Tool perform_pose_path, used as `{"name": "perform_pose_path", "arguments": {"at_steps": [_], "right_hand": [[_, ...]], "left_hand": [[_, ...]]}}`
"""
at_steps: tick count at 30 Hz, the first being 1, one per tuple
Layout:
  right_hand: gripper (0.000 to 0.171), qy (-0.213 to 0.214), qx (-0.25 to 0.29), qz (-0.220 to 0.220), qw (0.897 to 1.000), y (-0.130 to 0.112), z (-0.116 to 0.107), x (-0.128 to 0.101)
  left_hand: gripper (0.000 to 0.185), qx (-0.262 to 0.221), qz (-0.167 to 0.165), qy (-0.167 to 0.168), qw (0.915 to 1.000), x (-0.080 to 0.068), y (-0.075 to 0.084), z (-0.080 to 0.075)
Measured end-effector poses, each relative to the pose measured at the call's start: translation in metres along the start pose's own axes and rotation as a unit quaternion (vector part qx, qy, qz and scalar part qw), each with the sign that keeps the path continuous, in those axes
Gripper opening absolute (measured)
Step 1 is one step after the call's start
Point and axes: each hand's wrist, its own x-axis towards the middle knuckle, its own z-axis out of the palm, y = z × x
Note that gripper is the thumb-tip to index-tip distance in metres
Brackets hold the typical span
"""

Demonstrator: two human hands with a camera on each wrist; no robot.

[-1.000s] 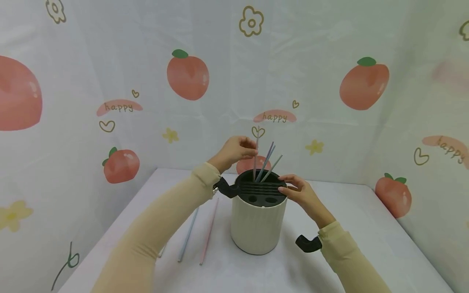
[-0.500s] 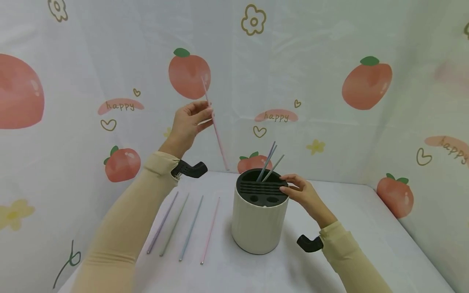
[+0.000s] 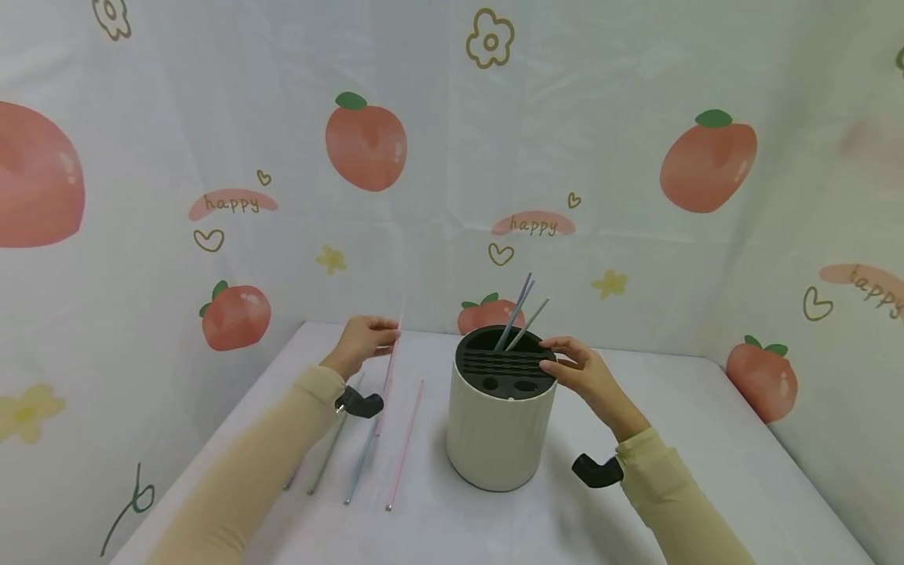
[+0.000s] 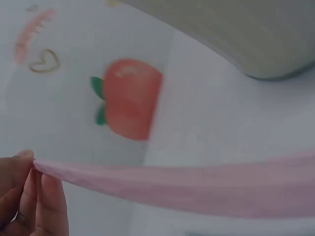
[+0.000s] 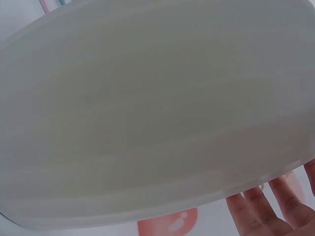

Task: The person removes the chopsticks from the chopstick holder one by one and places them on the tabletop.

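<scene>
My left hand (image 3: 363, 339) pinches a slim pink chopstick (image 3: 391, 369) near its far end, above the left side of the table. Its lower end overlaps a blue chopstick (image 3: 362, 463) in the head view. Close up in the left wrist view, the pink chopstick (image 4: 197, 191) runs from the fingertips to the right edge. My right hand (image 3: 579, 373) rests its thumb and fingertips at the right rim of an off-white round utensil holder (image 3: 500, 439) with a black slotted top. Its fingers (image 5: 261, 211) lie fairly straight along the holder's side in the right wrist view.
Standing in the holder's large rear opening are purple, blue and green chopsticks (image 3: 528, 323). A second pink chopstick (image 3: 406, 447) lies left of the holder, beside the blue one. Farther left lie a green chopstick (image 3: 326, 463) and a purple chopstick (image 3: 291, 479), both partly hidden by the left arm.
My left hand has taken the pink chopstick up out of the holder, carried it left, then lowered it toward the chopsticks on the table. My right hand has stayed at the rim.
</scene>
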Motion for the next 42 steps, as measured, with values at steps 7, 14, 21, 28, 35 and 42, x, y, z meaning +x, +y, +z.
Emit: {"name": "perform_pose_path", "arguments": {"at_steps": [7,14,21,28,35,42], "right_hand": [[0.043,-0.003,-0.001,0.003,1.0,0.001,0.001,-0.001],[0.044,0.0,-0.007,0.005,1.0,0.0,0.001,-0.001],[0.044,-0.001,-0.007,0.004,1.0,0.0,0.001,-0.001],[0.042,0.002,-0.008,0.001,1.0,0.0,0.0,0.0],[0.042,0.0,-0.008,0.003,1.0,0.0,0.0,0.0],[0.041,-0.001,-0.01,0.001,1.0,-0.001,0.0,0.0]], "left_hand": [[0.03,0.046,-0.045,-0.004,0.9979,-0.008,-0.054,0.011],[0.024,0.1,-0.079,0.007,0.9918,-0.012,-0.079,0.025],[0.017,0.132,-0.095,0.018,0.9865,-0.014,-0.088,0.033],[0.01,0.158,-0.093,0.025,0.9828,-0.015,-0.093,0.038],[0.013,0.17,-0.093,0.031,0.9805,-0.016,-0.095,0.041],[0.015,0.185,-0.095,0.033,0.9775,-0.016,-0.095,0.042]]}}
